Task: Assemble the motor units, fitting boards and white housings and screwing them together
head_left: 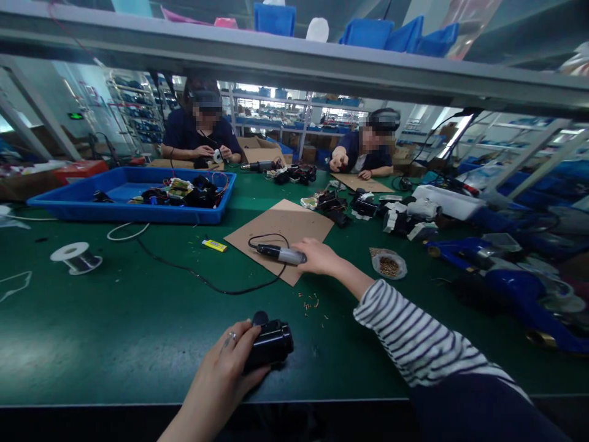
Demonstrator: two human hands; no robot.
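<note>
Near the table's front edge, my left hand [230, 356] is closed around a black device with a rounded, lens-like end [273, 344]. The part under my palm is hidden. Farther out, my right hand [318, 256] has its fingers on the grey rear end of a corded electric screwdriver [278, 252]. The screwdriver lies over a brown cardboard sheet [299, 221], its black tip pointing left. Its black cord [197, 273] loops across the green table [151, 331]. Several small brass-coloured screws [309, 302] are scattered between my hands.
A blue tray [133, 212] of wired parts stands back left, with a wire spool [76, 256] and yellow lighter [214, 245] nearer. At right are a bag of screws [389, 265], black assemblies [409, 221] and blue housings [515, 282]. Two co-workers sit opposite beneath an overhead shelf [276, 52].
</note>
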